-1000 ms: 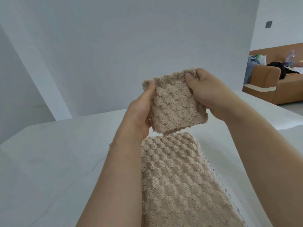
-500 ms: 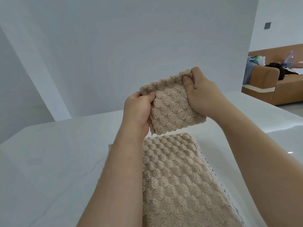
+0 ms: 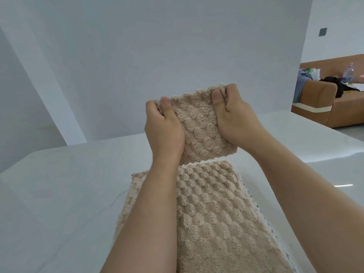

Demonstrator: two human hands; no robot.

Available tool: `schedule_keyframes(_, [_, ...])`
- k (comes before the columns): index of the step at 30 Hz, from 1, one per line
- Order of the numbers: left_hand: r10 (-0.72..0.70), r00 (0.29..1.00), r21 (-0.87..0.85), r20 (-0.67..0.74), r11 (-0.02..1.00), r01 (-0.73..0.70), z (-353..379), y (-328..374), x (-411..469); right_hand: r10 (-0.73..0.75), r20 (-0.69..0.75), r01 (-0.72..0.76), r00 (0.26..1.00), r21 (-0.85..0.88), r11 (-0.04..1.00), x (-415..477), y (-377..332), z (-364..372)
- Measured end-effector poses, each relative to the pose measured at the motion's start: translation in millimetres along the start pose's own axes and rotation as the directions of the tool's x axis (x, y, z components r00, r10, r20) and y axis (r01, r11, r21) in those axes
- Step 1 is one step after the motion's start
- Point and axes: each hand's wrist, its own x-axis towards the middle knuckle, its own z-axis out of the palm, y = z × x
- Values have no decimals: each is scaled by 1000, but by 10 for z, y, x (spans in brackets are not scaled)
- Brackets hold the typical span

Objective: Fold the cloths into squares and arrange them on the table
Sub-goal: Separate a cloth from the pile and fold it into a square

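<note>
**As both hands pinch it, a folded cloth (image 3: 204, 133) hangs over the table (image 3: 59, 194)**

While the folded cloth is held up in the air at the middle of the view, clear of the table, each hand grips one of its upper corners. The left hand (image 3: 164, 131) pinches the corner at ten o'clock on the cloth, thumb (image 3: 166, 107) laid on the near face and fingers curled behind. The right hand (image 3: 234, 123) pinches the corner at one o'clock the same way, its thumb (image 3: 217, 101) pressing the nubbly beige pile. Between the hands the cloth shows as a rough square, tilted, with its lower corner pointing towards five o'clock.

At six o'clock from it, a flat cloth (image 3: 216, 213) of the same beige bubble weave lies on the glossy white table and runs down out of the bottom edge. The left forearm crosses above its left side. A white edging (image 3: 256, 200) peeks out along its right edge; whether that is trim or another cloth underneath cannot be told from here.

A plain white wall (image 3: 157, 56) fills the view at twelve o'clock. At two o'clock, well apart from the table, stands a tan sofa (image 3: 323, 113) carrying a dark bundle (image 3: 334, 81) and a bottle (image 3: 347, 72). A dark wall switch (image 3: 322, 32) sits higher, at one o'clock.
</note>
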Motion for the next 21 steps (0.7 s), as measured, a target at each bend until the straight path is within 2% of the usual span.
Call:
schedule_keyframes(4, [106, 987, 134, -122, 987, -90, -24, -33, -30, -40, -32, 39, 999, -39, 998, -33, -24, 57])
schedule_keyframes(10, [124, 986, 195, -108, 976, -102, -32, -71, -66, -36, -36, 33, 999, -65, 997, -51, -1, 92])
schedule_keyframes(12, [24, 998, 124, -65, 992, -16, -9, -80, -28, -16, -39, 13, 999, -71, 997, -46, 9, 94])
schedule_keyframes(13, [-72, 997, 65, -29, 995, 73, 11, -82, -3, -9, -42, 6, 999, -76, 997, -39, 15, 84])
schedule_keyframes(15, [-275, 957, -79, 90, 956, 282, 59, -89, 35, 6, -53, -10, 999, -81, 997, -23, 37, 58])
schedule_keyframes(16, [-323, 936, -109, 140, 935, 338, 80, -87, 37, 17, -62, -22, 998, -80, 997, -13, 56, 42])
schedule_keyframes(18, [-287, 942, -46, 172, 953, 299, 91, -47, 2, 33, -70, -39, 997, -79, 996, 11, 100, 16])
schedule_keyframes(21, [-145, 979, 168, 140, 978, 120, 107, -64, -84, 42, -46, -47, 998, -102, 994, 45, 166, -5])
